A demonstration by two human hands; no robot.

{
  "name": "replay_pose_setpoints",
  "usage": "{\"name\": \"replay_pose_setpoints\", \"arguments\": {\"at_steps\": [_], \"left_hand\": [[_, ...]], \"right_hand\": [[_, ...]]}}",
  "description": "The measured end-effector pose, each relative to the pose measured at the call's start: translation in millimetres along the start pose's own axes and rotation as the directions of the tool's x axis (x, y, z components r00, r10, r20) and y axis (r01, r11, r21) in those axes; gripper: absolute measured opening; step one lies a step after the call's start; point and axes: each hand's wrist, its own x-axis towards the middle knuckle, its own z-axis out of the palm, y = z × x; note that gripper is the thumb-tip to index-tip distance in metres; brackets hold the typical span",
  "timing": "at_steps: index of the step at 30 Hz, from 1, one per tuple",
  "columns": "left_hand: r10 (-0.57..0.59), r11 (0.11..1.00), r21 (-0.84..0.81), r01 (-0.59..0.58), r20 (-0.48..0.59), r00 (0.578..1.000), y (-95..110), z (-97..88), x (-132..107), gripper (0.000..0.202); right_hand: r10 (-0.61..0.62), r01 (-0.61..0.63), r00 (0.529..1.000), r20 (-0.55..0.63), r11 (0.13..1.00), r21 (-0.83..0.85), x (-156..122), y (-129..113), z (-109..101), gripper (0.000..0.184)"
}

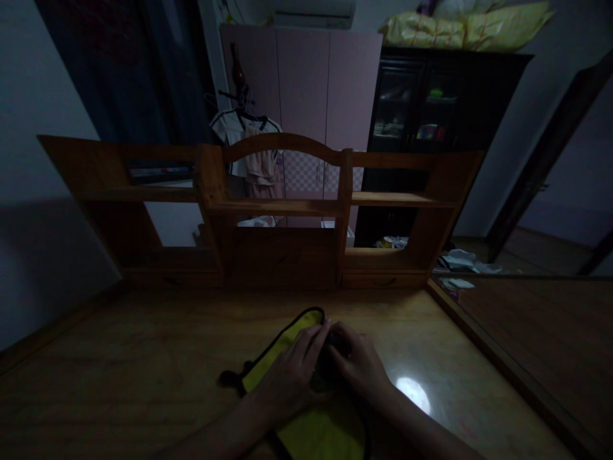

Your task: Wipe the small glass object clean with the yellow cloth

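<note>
A yellow cloth-like piece with black edging point(325, 431) lies on the wooden desk point(143, 358), its upper corner pointing away from me. Over it, both hands close around a small dark object point(328, 370) whose kind I cannot make out in the dim light. My left hand point(297, 367) has its fingers together, curved against the object's left and top. From the other side my right hand point(361, 364) grips it, fingers bent and thumb pressed inward. A dark knob-like end point(230, 378) sticks out at the yellow piece's left edge.
A wooden shelf unit point(282, 206) with drawers spans the desk's back. To the right, a raised wooden edge point(479, 338) borders the desk. Farther off stand a pink wardrobe point(304, 89), a dark cabinet point(469, 102) and hanging clothes point(261, 153).
</note>
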Motion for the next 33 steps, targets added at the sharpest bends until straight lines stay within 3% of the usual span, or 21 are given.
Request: {"name": "replay_pose_setpoints", "arguments": {"at_steps": [13, 33], "left_hand": [[-0.012, 1.000, 0.008, 0.012, 0.022, 1.000, -0.3, 1.1, -1.4, 0.110], [0.010, 0.999, 0.044, -0.011, 0.014, 1.000, 0.0, -0.2, -0.9, 0.109]], "right_hand": [[0.006, -0.006, 1.000, -0.007, 1.000, -0.005, 0.5, 2.8, 0.0, 0.019], [0.002, -0.008, 0.998, 0.058, 0.994, 0.112, 1.7, 2.8, 1.4, 0.039]]}}
